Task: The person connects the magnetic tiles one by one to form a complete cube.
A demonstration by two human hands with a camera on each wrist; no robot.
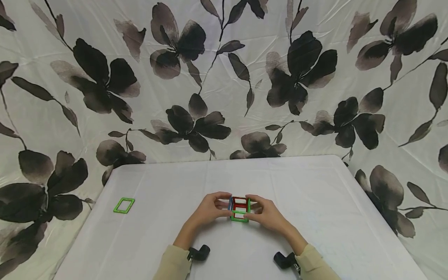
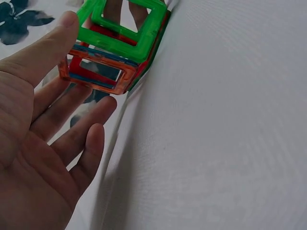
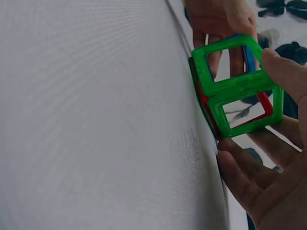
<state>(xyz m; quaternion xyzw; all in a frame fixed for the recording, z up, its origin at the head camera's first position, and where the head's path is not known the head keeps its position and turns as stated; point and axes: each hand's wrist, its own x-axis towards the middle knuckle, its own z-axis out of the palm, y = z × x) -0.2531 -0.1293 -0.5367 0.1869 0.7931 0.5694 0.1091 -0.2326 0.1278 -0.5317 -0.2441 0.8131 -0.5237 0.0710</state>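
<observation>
A cube of magnetic frame tiles (image 1: 239, 209) is sitting on the table (image 1: 315, 202) between the left hand (image 1: 210, 208) and right hand (image 1: 267, 212), while a single frame tile (image 1: 124, 205) is lying well apart to its left.

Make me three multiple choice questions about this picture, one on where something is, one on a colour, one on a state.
1. Where does the loose green square tile lie?
A. On the table's left side
B. Between the hands
C. On the floor

2. What colour is the cube's top face?
A. Yellow
B. Green
C. Black

3. How is the cube held?
A. By the left hand alone
B. Untouched
C. Between the left hand and right hand

Answers: 1 A, it lies flat near the table's left edge. 2 B, both wrist views show a green frame on top. 3 C, fingers flank both sides.
</observation>
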